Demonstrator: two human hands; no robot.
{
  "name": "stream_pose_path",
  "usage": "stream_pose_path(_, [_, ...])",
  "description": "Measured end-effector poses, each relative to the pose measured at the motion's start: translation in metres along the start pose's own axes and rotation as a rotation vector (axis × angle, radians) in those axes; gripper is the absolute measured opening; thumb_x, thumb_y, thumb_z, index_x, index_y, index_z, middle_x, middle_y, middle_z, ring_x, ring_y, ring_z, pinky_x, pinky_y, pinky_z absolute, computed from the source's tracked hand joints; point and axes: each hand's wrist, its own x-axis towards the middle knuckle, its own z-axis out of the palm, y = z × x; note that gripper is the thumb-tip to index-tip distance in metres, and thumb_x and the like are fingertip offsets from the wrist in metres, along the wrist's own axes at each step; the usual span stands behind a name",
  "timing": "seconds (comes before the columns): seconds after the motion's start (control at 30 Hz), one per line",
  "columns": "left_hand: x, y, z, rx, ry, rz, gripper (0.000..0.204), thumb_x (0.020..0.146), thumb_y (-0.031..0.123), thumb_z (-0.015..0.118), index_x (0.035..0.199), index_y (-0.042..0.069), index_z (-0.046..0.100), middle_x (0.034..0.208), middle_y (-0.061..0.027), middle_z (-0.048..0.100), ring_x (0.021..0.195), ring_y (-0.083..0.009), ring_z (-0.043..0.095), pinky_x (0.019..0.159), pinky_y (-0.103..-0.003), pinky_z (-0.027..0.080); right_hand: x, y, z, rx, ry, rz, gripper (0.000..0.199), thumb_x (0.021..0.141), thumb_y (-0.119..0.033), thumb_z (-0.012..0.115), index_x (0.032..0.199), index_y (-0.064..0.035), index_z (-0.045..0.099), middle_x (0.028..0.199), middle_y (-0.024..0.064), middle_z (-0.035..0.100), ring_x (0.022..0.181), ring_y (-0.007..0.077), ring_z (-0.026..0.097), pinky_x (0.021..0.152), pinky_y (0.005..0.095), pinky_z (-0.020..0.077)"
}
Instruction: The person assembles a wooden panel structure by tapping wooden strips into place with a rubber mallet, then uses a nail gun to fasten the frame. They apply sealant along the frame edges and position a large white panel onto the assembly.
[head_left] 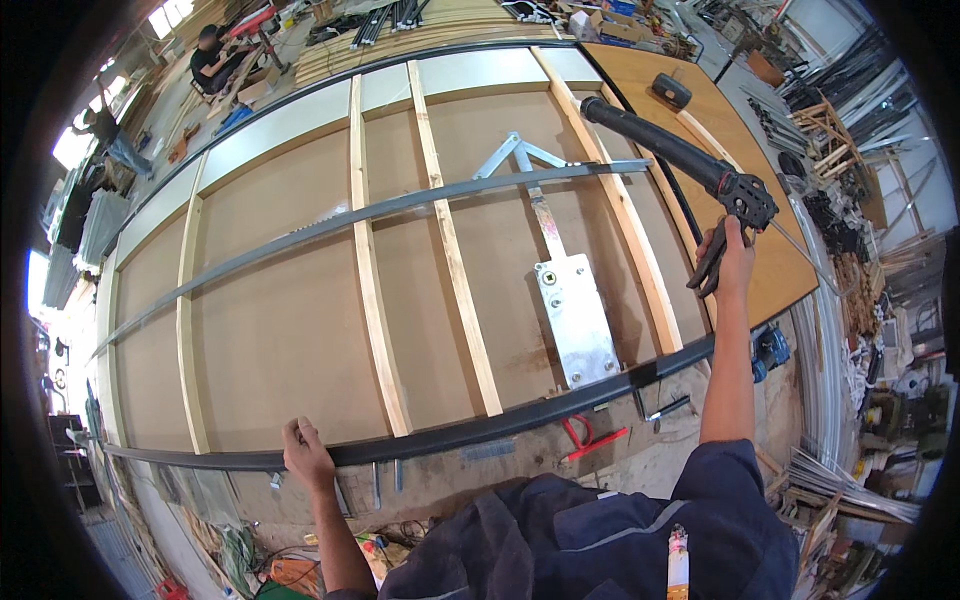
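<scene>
My right hand [735, 258] grips the handle of a black caulking gun [665, 145], whose long barrel points up and left over the panel frame. At the near edge, my left hand [308, 455] is by the black edge rail [480, 424], fingers loosely bent and apart, with nothing visible in them. Between us lies a large brown panel [280, 350] with pale wooden battens [368, 270] across it. A long grey metal strip [390, 207] crosses the battens. A silvery metal plate box [580, 320] with an arm and a light-blue bracket [520, 155] sits in the right half.
On the orange-brown board [740, 150] at the right lies a black mallet head [671, 91]. Below the near rail are a red tool [592, 440] and a black marker-like stick [668, 408]. Two people [215, 62] [118, 135] are at the far left. Metal lengths [815, 360] lie along the right.
</scene>
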Motion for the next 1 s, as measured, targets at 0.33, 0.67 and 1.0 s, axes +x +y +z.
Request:
stream_pose_path(0.33, [-0.001,0.005,-0.004,0.033,-0.013,0.058,0.034,0.105,0.035,0.058,0.104,0.002,0.066,0.076,-0.0105,0.069,0.07,-0.0228,0.068,0.066,-0.037,0.052,-0.095,-0.014,-0.055,0.096,-0.002,0.013,0.028,0.103,-0.032,0.059,0.11,-0.0042,0.061,0.081,0.0114,0.067,0.063,0.0237,0.067,0.058,0.037,0.0554])
stream_pose_path(0.67, [-0.004,0.0,-0.007,0.111,-0.028,0.132,0.035,0.104,0.039,0.057,0.101,0.005,0.067,0.079,-0.0126,0.071,0.072,-0.0315,0.07,0.066,-0.043,0.053,-0.19,-0.018,-0.111,0.342,-0.144,-0.084,0.038,0.109,-0.039,0.045,0.125,-0.006,0.056,0.106,0.0167,0.069,0.094,0.0311,0.07,0.086,0.046,0.0549])
stream_pose_path(1.0, [-0.002,-0.008,-0.006,0.092,-0.023,0.233,0.033,0.103,0.038,0.058,0.101,0.007,0.068,0.081,-0.0111,0.072,0.073,-0.0312,0.07,0.066,-0.043,0.053,-0.241,0.005,-0.133,0.294,0.083,-0.006,0.033,0.107,-0.033,0.052,0.118,-0.0031,0.058,0.091,0.016,0.069,0.075,0.0314,0.071,0.074,0.0489,0.0584])
